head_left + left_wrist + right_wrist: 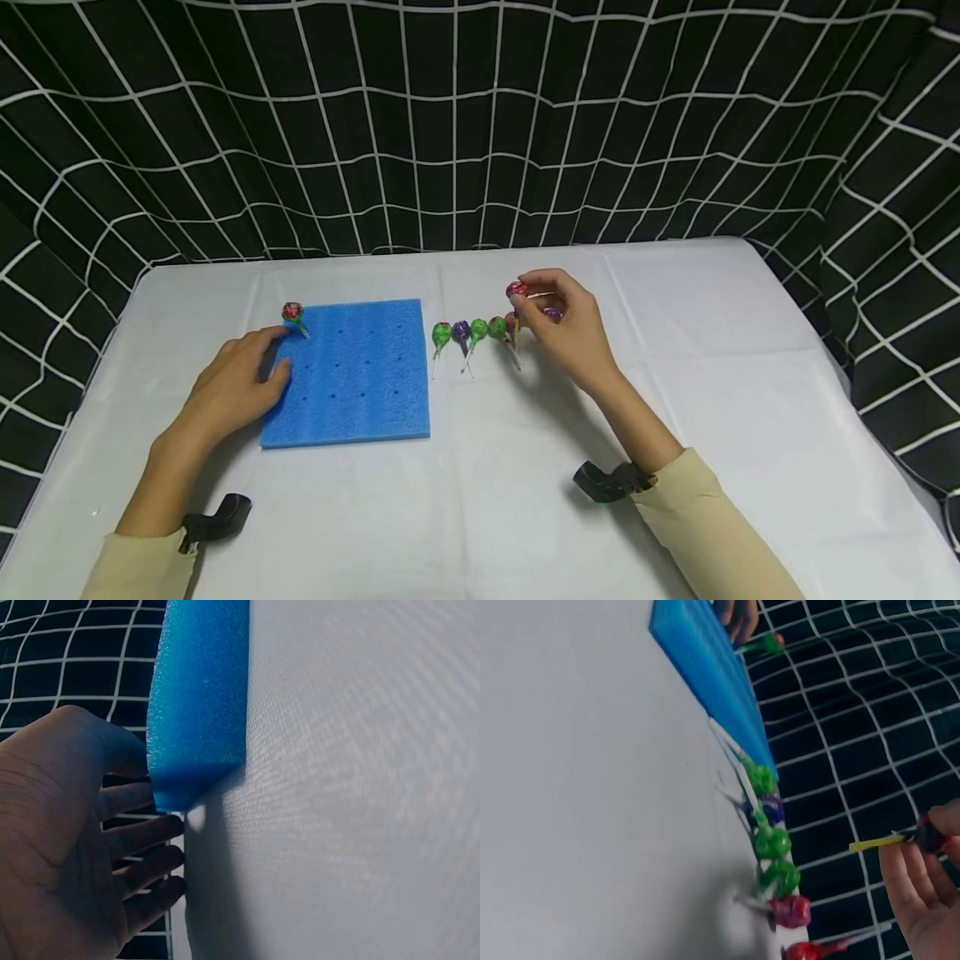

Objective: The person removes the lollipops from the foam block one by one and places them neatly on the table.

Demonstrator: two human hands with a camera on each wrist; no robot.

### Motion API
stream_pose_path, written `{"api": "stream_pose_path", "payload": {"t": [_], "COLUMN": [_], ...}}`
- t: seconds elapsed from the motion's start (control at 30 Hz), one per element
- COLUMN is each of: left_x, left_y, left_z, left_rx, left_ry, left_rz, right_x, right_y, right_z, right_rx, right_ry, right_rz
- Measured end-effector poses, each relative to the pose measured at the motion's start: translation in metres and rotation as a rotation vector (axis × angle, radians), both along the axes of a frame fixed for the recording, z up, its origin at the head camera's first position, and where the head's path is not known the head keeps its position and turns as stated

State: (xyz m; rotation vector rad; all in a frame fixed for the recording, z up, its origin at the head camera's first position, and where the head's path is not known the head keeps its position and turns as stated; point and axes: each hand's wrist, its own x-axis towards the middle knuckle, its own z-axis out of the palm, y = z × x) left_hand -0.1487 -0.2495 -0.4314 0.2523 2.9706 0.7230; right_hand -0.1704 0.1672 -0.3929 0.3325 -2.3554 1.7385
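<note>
My left hand (234,385) rests at the left edge of a blue foam board (363,417) dotted with small holes. Its thumb lies at the board's edge, and in the left wrist view the other fingers are loosely spread beside the foam (202,712). A red-and-green wrapped lollipop (292,312) stands in the board's far left corner. Between thumb and fingertips, my right hand (566,329) pinches a red-wrapped lollipop (516,288) above the table; its yellow stick (877,842) shows in the right wrist view.
Several wrapped lollipops lie in a row right of the board, among them a green one (442,335) and a purple one (461,332); the right hand partly hides the row's far end. A white cloth (450,517) covers the table. Black netted curtain (480,125) encloses the back and sides.
</note>
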Motion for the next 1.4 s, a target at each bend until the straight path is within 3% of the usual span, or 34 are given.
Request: {"api": "stream_pose_path", "payload": {"t": [0.3,0.6,0.83,1.13,1.4], "left_x": [0.001,0.000,0.000,-0.001,-0.001], "left_y": [0.003,0.001,0.001,0.002,0.002], "left_z": [0.001,0.002,0.000,0.002,0.002], "left_rx": [0.003,0.008,0.005,0.013,0.007], "left_ry": [-0.007,-0.017,-0.003,-0.009,-0.014], "left_rz": [0.009,0.004,0.002,-0.005,-0.002], "right_x": [-0.002,-0.009,-0.013,-0.020,-0.027], "right_y": [0.026,0.049,0.060,0.072,0.079], "right_z": [-0.003,-0.006,-0.011,-0.021,-0.029], "right_rx": [-0.007,0.061,0.100,0.315,0.407], "right_ry": [-0.023,-0.012,-0.060,-0.074,-0.154], "right_rz": [-0.024,-0.062,-0.096,-0.130,-0.124]}}
